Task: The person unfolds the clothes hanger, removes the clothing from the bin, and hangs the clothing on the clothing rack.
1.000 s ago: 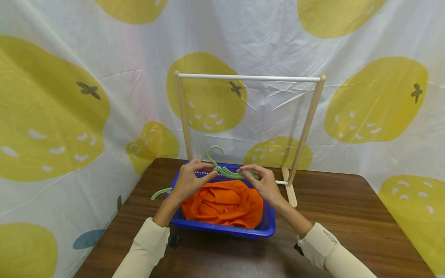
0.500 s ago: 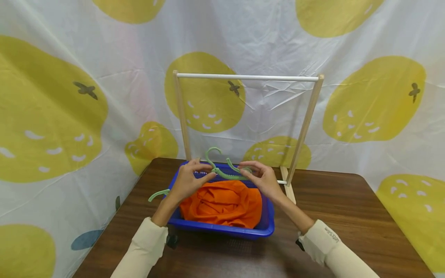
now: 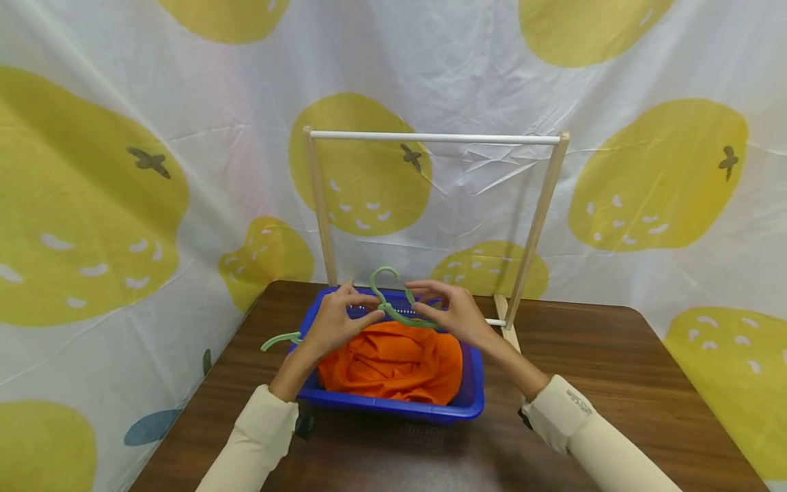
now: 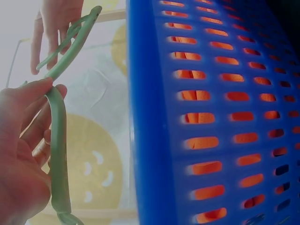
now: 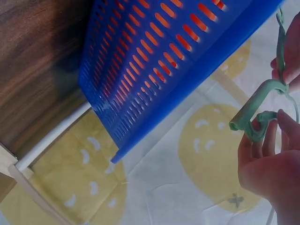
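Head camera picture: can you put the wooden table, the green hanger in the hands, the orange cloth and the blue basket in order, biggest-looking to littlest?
From largest to smallest:
1. Wooden table
2. Blue basket
3. Orange cloth, inside the basket
4. Green hanger, partly hidden by fingers

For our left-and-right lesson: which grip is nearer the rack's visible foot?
Right. In the head view, the right grip is left of the foot; the left grip is farther left.
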Action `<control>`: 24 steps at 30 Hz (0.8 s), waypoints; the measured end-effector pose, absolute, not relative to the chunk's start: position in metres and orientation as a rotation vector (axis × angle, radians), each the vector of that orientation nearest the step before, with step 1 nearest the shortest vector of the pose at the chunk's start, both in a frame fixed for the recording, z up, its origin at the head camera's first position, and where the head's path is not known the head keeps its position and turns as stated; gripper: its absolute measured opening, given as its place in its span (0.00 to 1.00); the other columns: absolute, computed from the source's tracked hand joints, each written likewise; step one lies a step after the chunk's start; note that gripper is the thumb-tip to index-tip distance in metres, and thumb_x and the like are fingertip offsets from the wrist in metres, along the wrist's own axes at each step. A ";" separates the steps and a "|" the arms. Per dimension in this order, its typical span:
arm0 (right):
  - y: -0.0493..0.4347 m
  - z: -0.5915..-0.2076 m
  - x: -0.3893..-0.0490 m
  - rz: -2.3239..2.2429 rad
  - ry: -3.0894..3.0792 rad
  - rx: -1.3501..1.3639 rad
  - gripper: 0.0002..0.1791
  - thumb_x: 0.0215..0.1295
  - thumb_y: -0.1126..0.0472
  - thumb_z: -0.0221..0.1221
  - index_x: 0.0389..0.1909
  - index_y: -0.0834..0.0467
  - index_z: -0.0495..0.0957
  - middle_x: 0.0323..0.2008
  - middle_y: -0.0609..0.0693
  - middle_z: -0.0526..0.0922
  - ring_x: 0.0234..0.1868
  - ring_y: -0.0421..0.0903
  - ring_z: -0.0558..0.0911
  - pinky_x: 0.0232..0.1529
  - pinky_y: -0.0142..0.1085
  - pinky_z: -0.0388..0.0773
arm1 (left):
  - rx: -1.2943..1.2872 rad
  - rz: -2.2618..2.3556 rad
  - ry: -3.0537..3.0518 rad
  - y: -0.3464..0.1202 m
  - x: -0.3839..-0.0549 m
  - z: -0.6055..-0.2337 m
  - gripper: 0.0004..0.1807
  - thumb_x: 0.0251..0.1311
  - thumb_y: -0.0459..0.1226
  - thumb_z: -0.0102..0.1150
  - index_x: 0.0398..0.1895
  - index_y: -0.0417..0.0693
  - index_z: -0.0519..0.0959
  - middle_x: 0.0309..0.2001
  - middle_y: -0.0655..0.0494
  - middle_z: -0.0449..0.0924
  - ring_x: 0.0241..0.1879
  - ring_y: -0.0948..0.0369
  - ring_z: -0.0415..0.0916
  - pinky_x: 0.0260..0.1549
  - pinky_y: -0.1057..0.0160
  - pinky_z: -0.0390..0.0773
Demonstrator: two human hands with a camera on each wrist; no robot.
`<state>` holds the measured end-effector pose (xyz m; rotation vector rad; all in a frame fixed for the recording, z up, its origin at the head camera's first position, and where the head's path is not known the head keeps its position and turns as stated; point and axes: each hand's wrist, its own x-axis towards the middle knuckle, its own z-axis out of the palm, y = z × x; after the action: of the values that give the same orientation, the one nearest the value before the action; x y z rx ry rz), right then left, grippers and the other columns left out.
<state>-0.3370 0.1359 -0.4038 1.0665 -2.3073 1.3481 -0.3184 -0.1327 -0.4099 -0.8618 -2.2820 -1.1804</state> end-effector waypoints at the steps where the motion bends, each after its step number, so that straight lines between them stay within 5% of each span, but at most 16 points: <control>1: 0.136 -0.403 -0.337 1.342 -2.312 1.076 0.21 0.69 0.65 0.67 0.62 0.53 0.82 0.50 0.51 0.89 0.45 0.47 0.88 0.39 0.40 0.82 | -0.863 -1.181 -2.283 -0.133 -0.318 -0.410 0.12 0.59 0.36 0.76 0.44 0.41 0.90 0.32 0.49 0.82 0.37 0.52 0.80 0.74 0.37 0.53; 7: 0.136 -0.401 -0.339 1.312 -2.314 1.099 0.21 0.69 0.66 0.68 0.61 0.54 0.83 0.49 0.51 0.90 0.43 0.46 0.88 0.36 0.37 0.82 | -0.867 -1.188 -2.289 -0.132 -0.320 -0.412 0.12 0.60 0.36 0.76 0.44 0.40 0.90 0.33 0.49 0.86 0.39 0.48 0.83 0.75 0.38 0.52; 9: 0.137 -0.401 -0.339 1.309 -2.312 1.094 0.20 0.69 0.66 0.68 0.61 0.56 0.83 0.49 0.51 0.90 0.43 0.46 0.89 0.36 0.36 0.83 | -0.865 -1.180 -2.294 -0.132 -0.320 -0.412 0.11 0.60 0.36 0.76 0.44 0.40 0.90 0.34 0.50 0.88 0.37 0.49 0.83 0.73 0.41 0.60; 13: 0.140 -0.401 -0.340 1.333 -2.307 1.046 0.20 0.68 0.65 0.69 0.60 0.57 0.83 0.47 0.51 0.90 0.43 0.45 0.88 0.37 0.35 0.83 | -0.854 -1.167 -2.314 -0.132 -0.320 -0.414 0.11 0.60 0.37 0.76 0.43 0.43 0.91 0.35 0.55 0.90 0.34 0.56 0.83 0.55 0.51 0.80; 15: 0.142 -0.401 -0.341 1.368 -2.293 1.024 0.20 0.68 0.66 0.69 0.60 0.57 0.83 0.46 0.51 0.90 0.43 0.46 0.88 0.38 0.35 0.84 | -0.848 -1.181 -2.323 -0.133 -0.319 -0.415 0.10 0.60 0.38 0.76 0.44 0.44 0.91 0.36 0.56 0.90 0.34 0.60 0.83 0.40 0.56 0.83; 18: 0.146 -0.400 -0.342 1.415 -2.257 1.009 0.21 0.67 0.67 0.68 0.60 0.56 0.82 0.45 0.54 0.89 0.44 0.49 0.88 0.39 0.36 0.85 | -0.834 -1.216 -2.344 -0.133 -0.318 -0.416 0.10 0.61 0.38 0.75 0.44 0.45 0.91 0.36 0.56 0.90 0.33 0.63 0.84 0.30 0.61 0.84; 24: 0.153 -0.401 -0.343 1.490 -2.175 1.008 0.23 0.65 0.73 0.68 0.61 0.62 0.80 0.46 0.61 0.87 0.44 0.58 0.88 0.41 0.37 0.85 | -0.829 -1.242 -2.354 -0.134 -0.316 -0.415 0.10 0.61 0.39 0.75 0.43 0.46 0.91 0.36 0.57 0.90 0.33 0.63 0.85 0.29 0.63 0.84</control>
<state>-0.3432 0.1528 -0.4013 1.0076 -2.1749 1.4897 -0.3163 -0.1340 -0.4148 -0.8289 -2.3539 -1.2421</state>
